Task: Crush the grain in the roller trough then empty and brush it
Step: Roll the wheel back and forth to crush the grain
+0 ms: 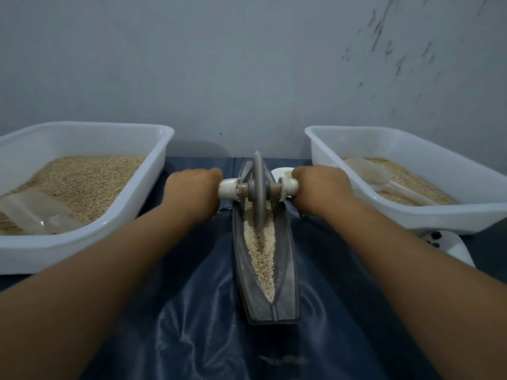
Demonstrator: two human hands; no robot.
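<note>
A long grey boat-shaped trough (288, 292) lies lengthwise on the blue cloth in front of me. Pale grain (260, 259) fills its groove. A grey roller wheel (259, 187) stands upright in the groove toward the far end, on an axle with white handles. My left hand (192, 190) grips the left handle (227, 188). My right hand (321, 187) grips the right handle (289, 185). Both arms are stretched forward.
A white tub (82, 242) of grain with a clear scoop (35, 212) stands at the left. Another white tub (439, 218) with grain and a clear scoop (370, 171) stands at the right. A small white dish (282, 172) sits behind the trough. A grey wall is close behind.
</note>
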